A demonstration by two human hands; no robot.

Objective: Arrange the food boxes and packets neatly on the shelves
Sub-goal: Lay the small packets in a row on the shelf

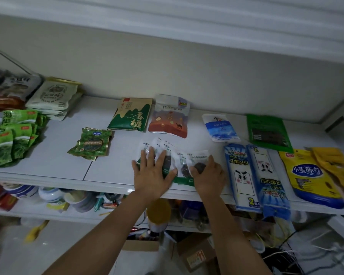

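Several small clear-and-white packets (179, 157) with dark contents lie fanned out near the front edge of the white shelf (68, 167). My left hand (154, 171) rests flat on the left packets with its fingers spread. My right hand (209, 173) presses on the right packets, fingers curled over one with a dark round content. A green packet (182, 180) pokes out underneath them. Whether either hand grips a packet is unclear.
Behind stand a green-gold pouch (131, 115), an orange-white pouch (170, 118) and a blue-white packet (219, 128). Green seaweed packets (12, 135) and a flat green packet (90, 143) lie left. Sponge packs (254, 175), a dark green bag (268, 132) and yellow bags (310, 173) lie right. A cluttered lower shelf (48, 212) is below.
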